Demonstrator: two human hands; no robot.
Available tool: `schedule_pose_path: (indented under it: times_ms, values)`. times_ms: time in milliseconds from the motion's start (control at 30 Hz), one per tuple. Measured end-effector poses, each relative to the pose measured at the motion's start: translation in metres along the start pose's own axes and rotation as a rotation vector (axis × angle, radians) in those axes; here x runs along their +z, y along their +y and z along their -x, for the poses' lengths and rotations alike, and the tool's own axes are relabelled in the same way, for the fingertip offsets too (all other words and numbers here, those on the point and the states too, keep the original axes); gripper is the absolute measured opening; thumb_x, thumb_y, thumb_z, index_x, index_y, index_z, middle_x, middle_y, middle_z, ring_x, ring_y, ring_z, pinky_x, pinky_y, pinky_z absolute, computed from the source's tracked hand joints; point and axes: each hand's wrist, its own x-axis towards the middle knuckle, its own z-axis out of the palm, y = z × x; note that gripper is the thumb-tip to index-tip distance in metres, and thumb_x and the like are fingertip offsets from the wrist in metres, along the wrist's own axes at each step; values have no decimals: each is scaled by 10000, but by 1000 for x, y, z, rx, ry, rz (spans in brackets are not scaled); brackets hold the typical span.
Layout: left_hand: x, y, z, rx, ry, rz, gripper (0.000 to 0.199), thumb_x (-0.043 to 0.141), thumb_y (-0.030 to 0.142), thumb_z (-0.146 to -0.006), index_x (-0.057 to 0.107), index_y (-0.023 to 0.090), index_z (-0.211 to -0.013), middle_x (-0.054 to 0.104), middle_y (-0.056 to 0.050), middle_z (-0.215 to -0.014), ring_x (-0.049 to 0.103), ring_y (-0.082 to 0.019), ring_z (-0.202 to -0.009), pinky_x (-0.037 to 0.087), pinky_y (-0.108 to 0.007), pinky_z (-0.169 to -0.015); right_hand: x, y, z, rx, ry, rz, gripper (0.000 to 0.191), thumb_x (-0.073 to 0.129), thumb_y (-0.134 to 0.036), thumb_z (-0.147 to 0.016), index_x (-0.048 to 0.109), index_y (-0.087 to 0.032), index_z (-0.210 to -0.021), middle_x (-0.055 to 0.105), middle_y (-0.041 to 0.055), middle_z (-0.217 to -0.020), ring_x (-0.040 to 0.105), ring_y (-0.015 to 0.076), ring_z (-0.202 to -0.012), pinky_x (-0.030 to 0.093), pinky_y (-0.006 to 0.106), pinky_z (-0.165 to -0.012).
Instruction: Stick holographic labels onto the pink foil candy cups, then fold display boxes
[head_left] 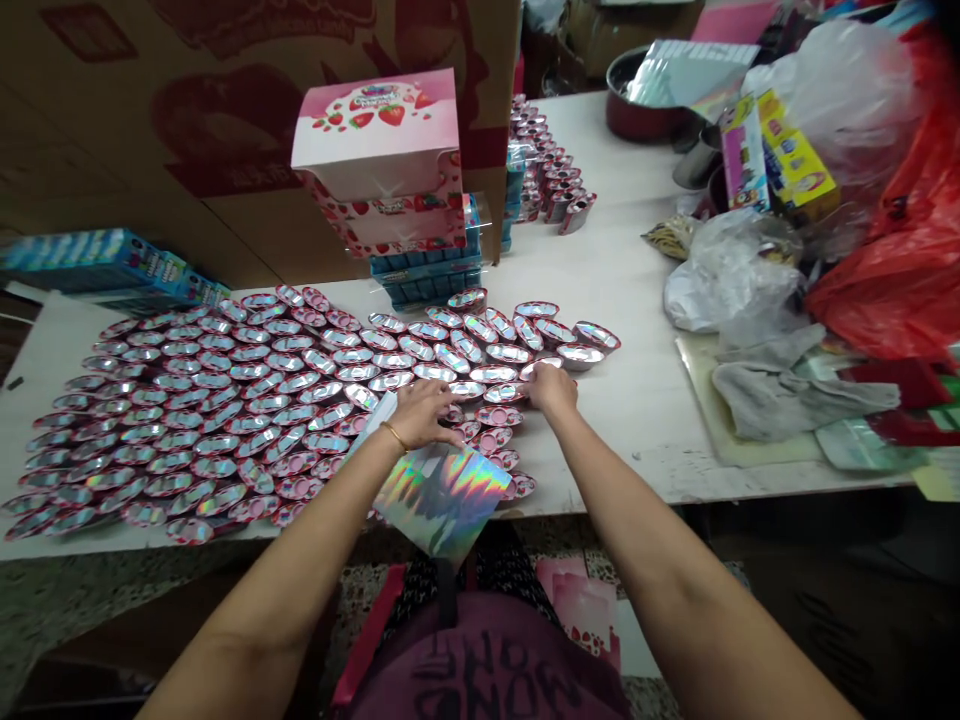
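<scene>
Packs are covering the bench toward 10 o'clock, looking light, probably slick; sides likely suiting a pinch. Left hand is resting half-curled over shiny sheet, right hand narrowing at a pack; grips unclear.

Left hand: wears a gold bangle; poised over an iridescent foil sheet, fingers among the packs; its grip I cannot make out from here.
Right hand: I see its fingertips at a pack on the right side of the rows.
Oval packs: many, closely set on the white table; most tops silver with red rims, some pink near the front edge.
Strawberry-print box: pink and white, above blue packs, before a brown carton.
Right side, my view: dark red pan, red plastic bag, grey cloth.
</scene>
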Motion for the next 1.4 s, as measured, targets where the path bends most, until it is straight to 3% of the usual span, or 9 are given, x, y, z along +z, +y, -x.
schedule_pose_path:
  times_ms: [167,300,500,700,800,967,1100,1267,1400]
  values:
    - [5,-18,12,60,-132,-17,215,708,387,-604,671,268,-779,582,-35,-1077,416,-261,-1084,223,-397,-895,5,-19,45,-420,119,-141,131,542,-291,-790,648,-218,-813,626,37,-818,545,171,-768,363,283,-682]
    - [12,-15,9,-32,-109,109,95,646,323,-664,650,228,-667,643,-26,-806,509,-205,-924,230,-364,-904,35,-38,102,-750,29,-32,229,495,-283,-836,620,-228,-1020,615,68,-888,528,189,-816,377,304,-723]
    - [10,-18,10,-170,-150,159,184,600,372,-683,632,219,-585,611,0,-589,540,-169,-730,256,-339,-888,71,-32,131,-846,170,38,364,379,-202,-876,491,-184,-1222,576,123,-1094,499,231,-982,396,364,-812]
    - [14,-26,16,-111,-175,74,147,589,347,-703,648,226,-646,644,-15,-658,553,-180,-767,254,-357,-894,65,-35,136,-939,108,-138,268,357,-190,-885,610,-188,-973,588,105,-1100,501,198,-1030,405,348,-845]
    - [7,-37,18,-44,-167,-54,109,590,307,-710,643,233,-651,657,-28,-730,537,-206,-852,211,-417,-932,46,-46,142,-839,-6,-317,189,421,-218,-862,608,-203,-844,610,77,-992,523,183,-950,410,334,-819]
    - [-8,-47,21,5,-5,-136,116,594,243,-707,666,248,-798,643,-57,-918,495,-242,-985,198,-458,-961,20,-38,133,-348,-125,-800,163,507,-311,-789,583,-189,-712,579,16,-726,529,147,-713,416,271,-673]
    - [0,-18,14,-29,45,265,277,461,343,-812,633,226,-996,621,-64,-1043,519,-198,-972,359,-330,-872,13,-22,118,-62,-236,-1099,218,594,-387,-701,592,-169,-708,551,-21,-621,486,115,-591,380,241,-582]
    - [29,16,0,-232,-56,909,320,580,408,-698,656,134,-845,650,-31,-698,539,-116,-578,412,-222,-546,7,-13,113,37,-253,-1185,259,642,-407,-642,608,-157,-698,558,-26,-598,455,95,-546,346,224,-536]
    - [49,24,-10,-424,58,972,217,617,317,-641,660,115,-707,602,3,-556,464,-75,-459,361,-206,-483,14,-4,103,109,-97,-1041,256,641,-413,-625,624,-161,-667,567,-13,-586,465,114,-550,358,241,-540]
